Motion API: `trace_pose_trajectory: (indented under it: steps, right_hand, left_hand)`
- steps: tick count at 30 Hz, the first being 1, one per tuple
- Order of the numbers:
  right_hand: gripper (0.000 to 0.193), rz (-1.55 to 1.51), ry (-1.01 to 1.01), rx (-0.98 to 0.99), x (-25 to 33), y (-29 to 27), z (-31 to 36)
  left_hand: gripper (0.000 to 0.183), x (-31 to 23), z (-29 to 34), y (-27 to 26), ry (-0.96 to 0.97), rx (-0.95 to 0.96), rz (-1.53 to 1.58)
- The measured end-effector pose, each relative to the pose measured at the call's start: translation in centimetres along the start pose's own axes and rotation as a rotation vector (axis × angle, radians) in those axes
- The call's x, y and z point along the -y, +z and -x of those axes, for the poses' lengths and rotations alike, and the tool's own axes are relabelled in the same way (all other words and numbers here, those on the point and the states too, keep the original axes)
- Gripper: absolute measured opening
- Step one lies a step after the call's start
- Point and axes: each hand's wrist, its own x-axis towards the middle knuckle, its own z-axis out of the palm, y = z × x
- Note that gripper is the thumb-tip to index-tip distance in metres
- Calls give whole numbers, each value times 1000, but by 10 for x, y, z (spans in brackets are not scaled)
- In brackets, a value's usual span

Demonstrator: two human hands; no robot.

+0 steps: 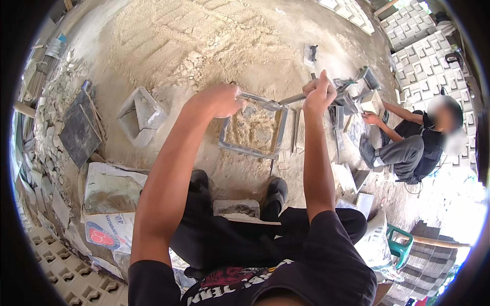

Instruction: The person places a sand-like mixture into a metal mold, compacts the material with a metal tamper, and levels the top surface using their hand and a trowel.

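A square grey mould frame point(223, 133) lies on the ground before my feet, with damp-looking sandy mix point(255, 130) inside, its surface uneven. My left hand point(220, 101) is closed at the frame's far left corner and hides that corner. In my right hand point(319, 94), a trowel point(291, 99) is gripped by its handle. Its blade reaches left over the far edge of the frame, close to the mix. Thin bars point(295, 130) lie along the frame's right side.
Loose sandy powder point(194, 35) spreads beyond the frame. A hollow concrete block point(140, 117) and a dark slab point(81, 125) lie left. On the right, a co-worker point(413, 137) crouches with both hands at a box-like piece, near scattered tools. Patterned blocks point(429, 61) are stacked behind.
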Motion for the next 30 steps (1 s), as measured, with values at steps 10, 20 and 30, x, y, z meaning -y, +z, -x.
trace_pose_trajectory:
  steps: [10,20,30]
  right_hand:
    - [50,69,-13,-173,-20,-23,4]
    - [48,60,-91,-22,-29,-11,10]
    - [40,95,39,155,-50,52,13]
  left_hand:
    - [51,16,-10,5,18,-26,-15]
    - [53,13,-16,6,-8,43,-25]
    - [53,17,-19,5,-34,50,-14]
